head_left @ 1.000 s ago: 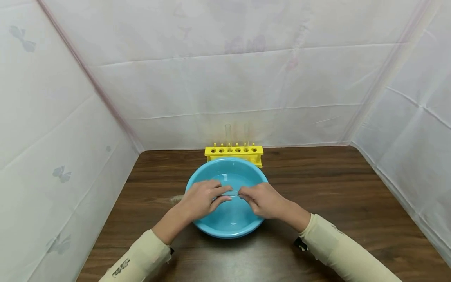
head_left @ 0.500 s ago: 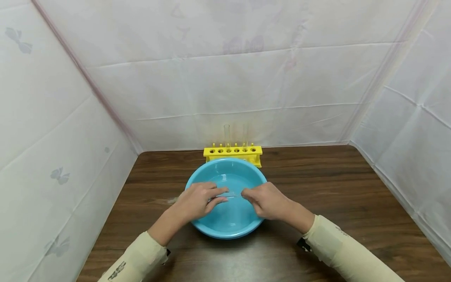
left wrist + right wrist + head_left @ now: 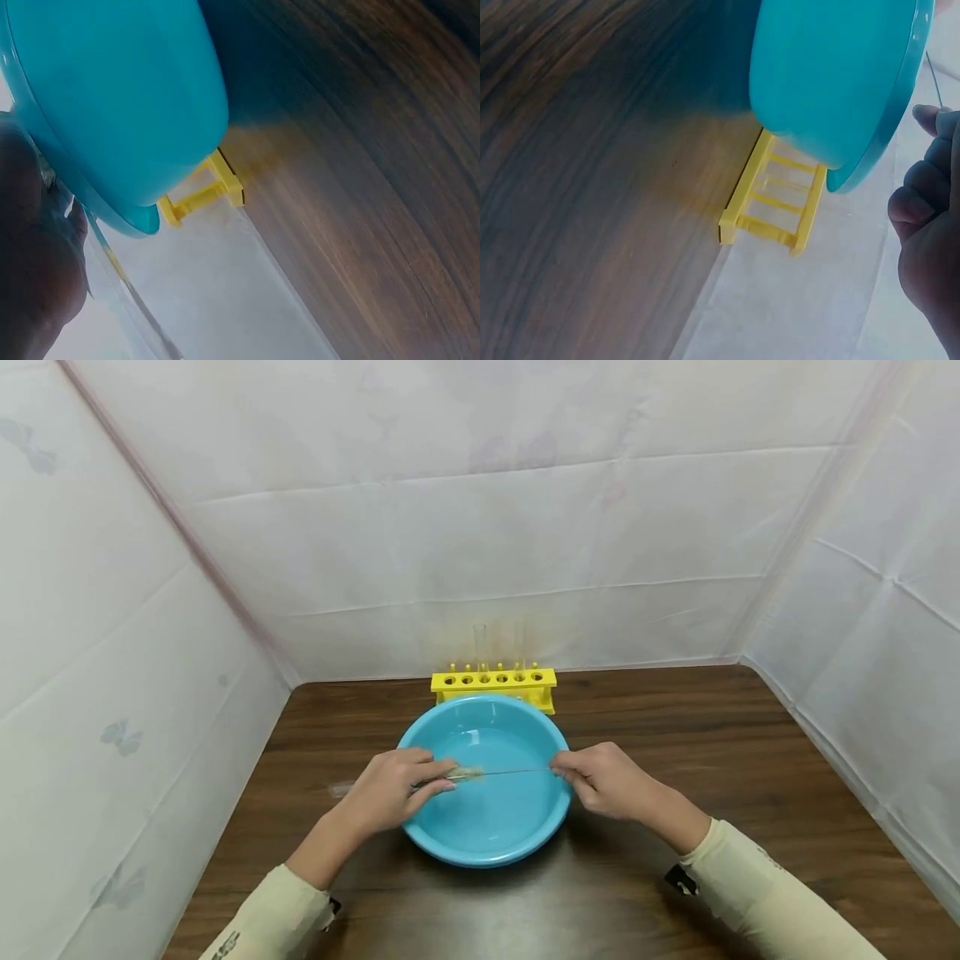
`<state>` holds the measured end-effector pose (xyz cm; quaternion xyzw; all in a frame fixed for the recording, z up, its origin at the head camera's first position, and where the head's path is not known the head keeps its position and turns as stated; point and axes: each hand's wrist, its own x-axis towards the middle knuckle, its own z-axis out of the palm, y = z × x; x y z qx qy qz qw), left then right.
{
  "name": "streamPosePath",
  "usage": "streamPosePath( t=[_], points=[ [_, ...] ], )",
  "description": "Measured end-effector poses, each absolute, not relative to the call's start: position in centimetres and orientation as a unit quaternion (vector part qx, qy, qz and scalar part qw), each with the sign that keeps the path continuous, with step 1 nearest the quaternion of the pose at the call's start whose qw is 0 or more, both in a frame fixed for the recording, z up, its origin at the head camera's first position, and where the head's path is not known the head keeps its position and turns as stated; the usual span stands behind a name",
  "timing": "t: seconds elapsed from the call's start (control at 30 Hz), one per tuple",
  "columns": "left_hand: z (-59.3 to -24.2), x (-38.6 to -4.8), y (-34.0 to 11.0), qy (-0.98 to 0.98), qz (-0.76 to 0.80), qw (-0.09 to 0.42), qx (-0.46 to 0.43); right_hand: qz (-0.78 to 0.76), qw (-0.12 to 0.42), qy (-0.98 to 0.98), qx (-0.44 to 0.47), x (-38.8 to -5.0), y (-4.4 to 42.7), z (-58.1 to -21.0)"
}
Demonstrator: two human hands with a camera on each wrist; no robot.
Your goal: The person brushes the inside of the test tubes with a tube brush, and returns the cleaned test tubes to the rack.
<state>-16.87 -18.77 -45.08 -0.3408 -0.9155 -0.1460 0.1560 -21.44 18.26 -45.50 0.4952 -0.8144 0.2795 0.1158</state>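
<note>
In the head view my left hand grips a clear glass test tube that sticks out to the left behind the hand. The tube also runs below the hand in the left wrist view. Beyond the left fingertips shows the bristle head of a test tube brush. How much of its bristles sits inside the tube is hidden by the fingers. Out to the right, my right hand pinches the end of the brush's thin wire handle. Both hands are over opposite sides of a blue basin with water in it.
Behind the basin stands a yellow test tube rack with two clear test tubes upright in it. Pale sheeting walls the dark wooden table at the back and both sides.
My right hand has moved right, drawing the brush wire out so the bristles now show at the left fingertips. My left hand has shifted slightly left with the tube.
</note>
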Motion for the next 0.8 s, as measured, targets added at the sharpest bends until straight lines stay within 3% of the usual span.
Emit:
streamPosePath(
  t=[0.8],
  points=[
    [-44.2, -16.9, -19.1, -0.909, -0.124, 0.182, -0.355, 0.272, 0.159, -0.810, 0.494, -21.9, 20.7, -45.9]
  ],
)
